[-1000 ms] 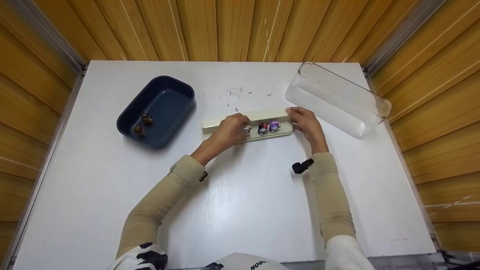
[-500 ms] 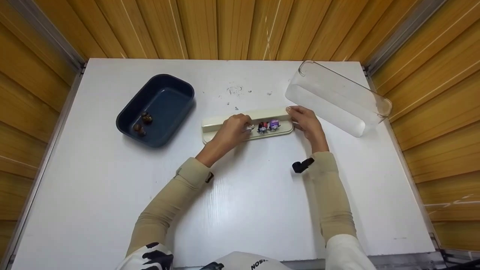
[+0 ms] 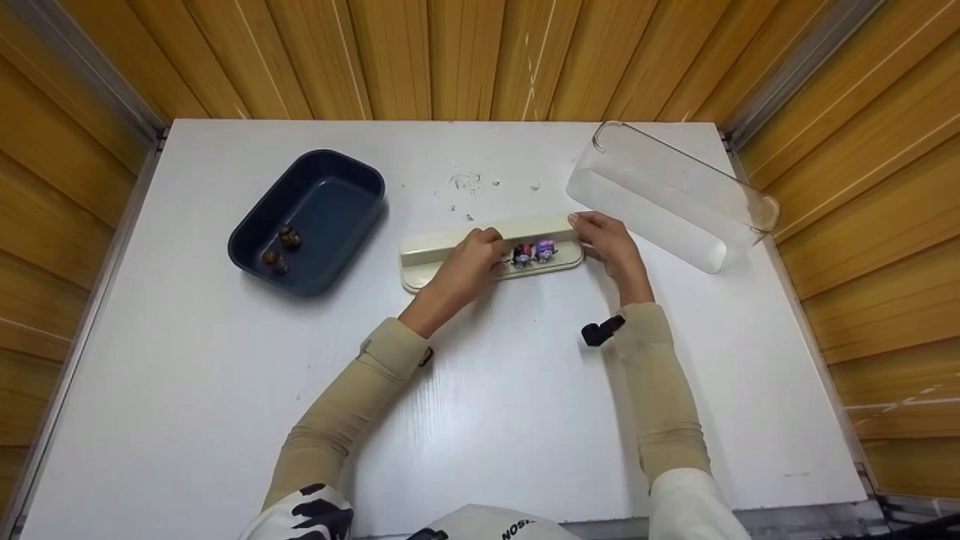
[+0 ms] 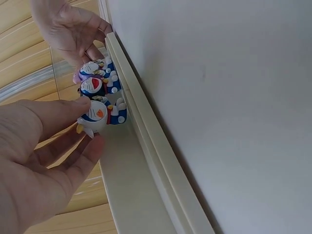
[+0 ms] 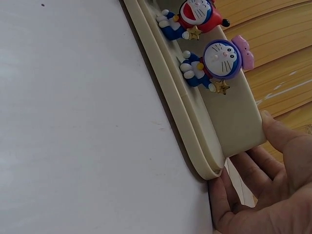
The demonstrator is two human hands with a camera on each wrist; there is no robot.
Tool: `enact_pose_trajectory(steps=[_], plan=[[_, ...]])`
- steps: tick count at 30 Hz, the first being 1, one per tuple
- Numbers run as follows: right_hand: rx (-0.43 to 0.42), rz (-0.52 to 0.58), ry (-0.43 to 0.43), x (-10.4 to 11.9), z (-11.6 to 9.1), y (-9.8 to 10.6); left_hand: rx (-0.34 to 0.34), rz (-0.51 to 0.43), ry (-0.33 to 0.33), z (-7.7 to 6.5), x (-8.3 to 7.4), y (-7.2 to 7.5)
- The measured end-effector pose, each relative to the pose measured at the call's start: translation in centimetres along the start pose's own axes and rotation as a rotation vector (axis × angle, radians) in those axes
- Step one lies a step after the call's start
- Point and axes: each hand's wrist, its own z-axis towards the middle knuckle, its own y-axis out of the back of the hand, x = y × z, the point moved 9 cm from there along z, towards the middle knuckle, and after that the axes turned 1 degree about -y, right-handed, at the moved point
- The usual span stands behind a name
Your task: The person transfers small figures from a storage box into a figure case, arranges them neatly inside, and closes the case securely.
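Observation:
A long cream case with an upright back lies mid-table. In it sit two small blue cat figurines: one with a red hood, and one with a purple head and pink bow, nearest the case's right end. My left hand pinches a third cat figurine with a white hat between thumb and fingers, right beside the red-hooded one. In the head view that figurine is mostly hidden behind the fingers. My right hand grips the right end of the case, thumb at the top edge of its back.
To the left stands a dark blue basin with two small brown objects in it. A clear, long bin stands at the back right. Dark marks spot the white table. Wood-patterned walls enclose the back and sides.
My left hand has moved slightly right along the case with the white-hatted figurine, up close to the red-hooded one. My right hand keeps its hold on the case's end.

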Motion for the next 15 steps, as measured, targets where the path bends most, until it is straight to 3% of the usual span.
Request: enact_pose_trajectory(steps=[10, 15], plan=[[-0.005, 0.004, -0.007, 0.03, 0.12, -0.05, 0.044, 0.034, 0.021, 0.47, 0.09, -0.3], [0.0, -0.001, 0.005, 0.07, 0.09, -0.12, 0.019, 0.008, 0.051, 0.48, 0.25, -0.12]])
